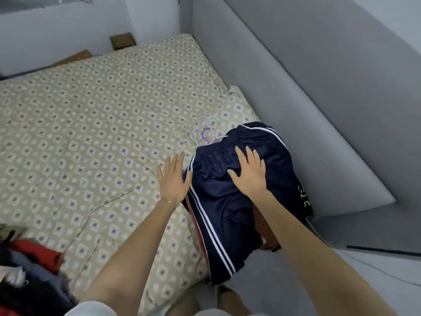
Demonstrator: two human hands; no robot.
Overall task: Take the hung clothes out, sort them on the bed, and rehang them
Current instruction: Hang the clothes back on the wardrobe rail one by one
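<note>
a pair of navy blue shiny shorts with white side stripes lies on top of a small stack of clothes at the right edge of the bed, close to the grey padded panel that runs along that side. the bed is covered in a beige sheet printed with small diamond squares, and a pillow in the same print sits just beyond the stack.

the right grip, a bare hand, rests flat on the shorts near the waistband, fingers spread and straight, closed around nothing. the left grip is also flat with straight fingers, lying at the left edge of the stack, its fingers alongside the striped side of the shorts; whether the palm rests on the sheet or on the clothes is hard to tell. a thin bracelet circles that wrist.

under the shorts an orange-brown garment shows at the near right, and a black garment with yellow print sticks out toward the panel. white and purple plastic hanger hooks poke out from the far end of the stack (several, bunched together).

at the near left corner lies a loose heap of red, blue and black clothes, well apart from the stack.
</note>
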